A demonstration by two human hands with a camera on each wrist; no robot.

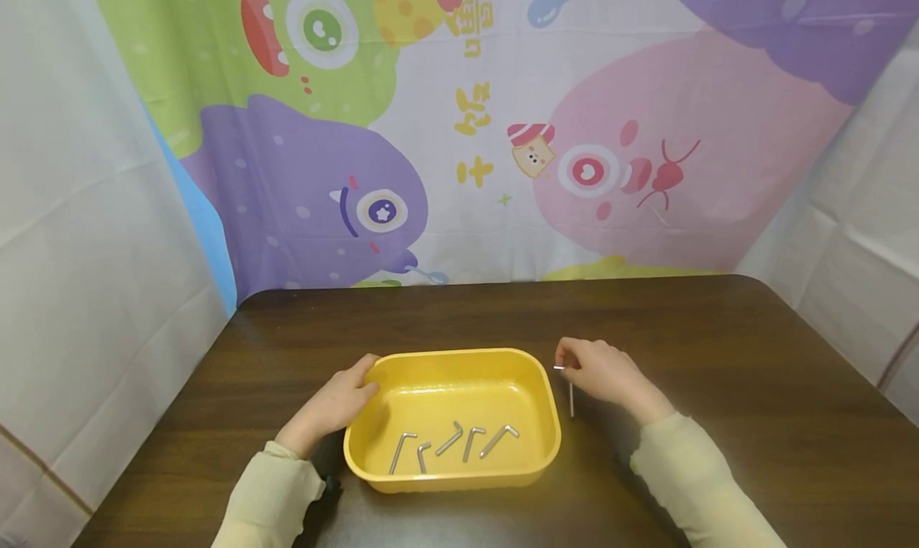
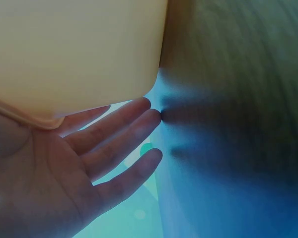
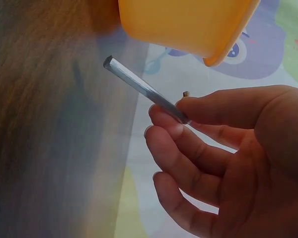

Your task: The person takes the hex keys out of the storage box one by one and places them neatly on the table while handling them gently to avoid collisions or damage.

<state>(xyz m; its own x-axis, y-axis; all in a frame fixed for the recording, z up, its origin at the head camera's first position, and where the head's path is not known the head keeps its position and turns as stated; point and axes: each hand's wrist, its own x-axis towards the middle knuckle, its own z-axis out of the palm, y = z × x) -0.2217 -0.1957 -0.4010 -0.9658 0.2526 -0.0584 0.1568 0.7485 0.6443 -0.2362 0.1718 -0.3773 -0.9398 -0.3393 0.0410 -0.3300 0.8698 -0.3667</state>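
Observation:
A yellow plastic basin [image 1: 452, 480] stands on the table in the head view. My left hand [image 1: 333, 400] holds its left side, the thumb over the rim and the fingers along the outer wall. From the left wrist view, the left fingers [image 2: 121, 131] look fairly straight beside the basin wall [image 2: 79, 49]. Just right of the basin, my right hand [image 1: 599, 372] pinches an L-shaped metal hex key [image 3: 139, 89] near its bend between thumb and fingers. Its long arm points downward in the head view. Several similar hex keys [image 1: 470, 444] lie inside the basin, toward its near side.
The dark wooden table [image 1: 682, 325] reaches back to a cartoon-printed curtain [image 1: 495, 237]. Pale cloth [image 1: 93, 237] hangs along the left side, and more white cloth [image 1: 854, 253] hangs along the right.

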